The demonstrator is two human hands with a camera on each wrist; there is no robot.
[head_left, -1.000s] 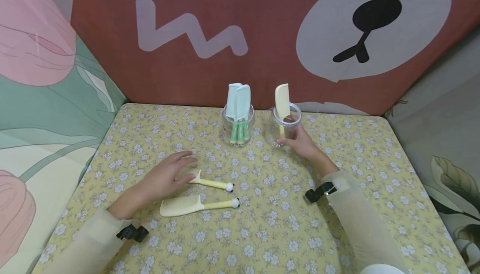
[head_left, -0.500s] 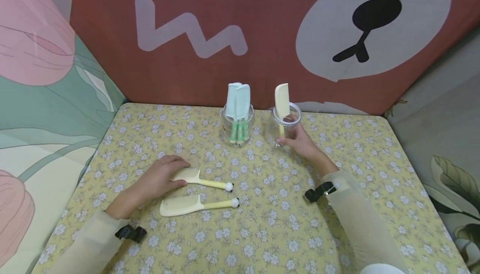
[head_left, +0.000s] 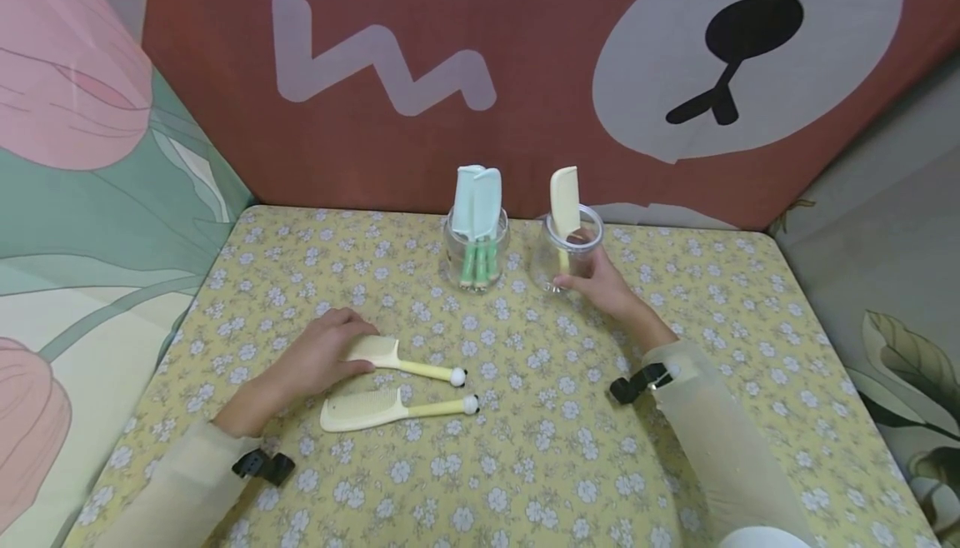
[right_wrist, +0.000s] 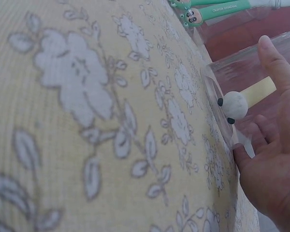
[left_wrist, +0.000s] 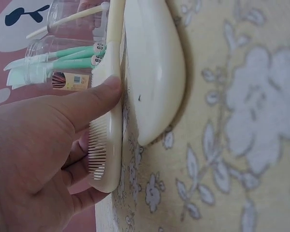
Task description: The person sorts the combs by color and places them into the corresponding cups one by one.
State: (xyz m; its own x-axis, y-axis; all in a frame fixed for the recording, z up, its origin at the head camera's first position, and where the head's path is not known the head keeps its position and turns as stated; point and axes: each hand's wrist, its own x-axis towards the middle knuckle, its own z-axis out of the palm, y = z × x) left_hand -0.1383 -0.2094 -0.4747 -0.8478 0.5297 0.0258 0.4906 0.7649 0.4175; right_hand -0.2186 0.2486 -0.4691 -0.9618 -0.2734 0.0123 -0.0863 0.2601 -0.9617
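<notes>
My left hand [head_left: 324,355] holds the head of a cream comb [left_wrist: 115,140], thumb on one side and fingers on the other. Its yellow handle with a white ball end [head_left: 457,376] points right. Nearer me lies a second cream comb [head_left: 363,411], flat on the table with its handle also to the right. At the back, my right hand [head_left: 606,286] grips a clear jar [head_left: 542,269] from its right side. One cream comb [head_left: 564,202] stands in that jar, its white ball end [right_wrist: 235,105] down at the base.
Left of the held jar stands another clear jar [head_left: 450,261] with several pale blue combs [head_left: 486,198] with green handles in it. A flowered yellow cloth [head_left: 540,465] covers the table. A printed red backdrop [head_left: 375,156] rises behind its far edge.
My left hand has come down from above the farther comb and closed on its head, moving slightly left. My right hand stays on the jar.
</notes>
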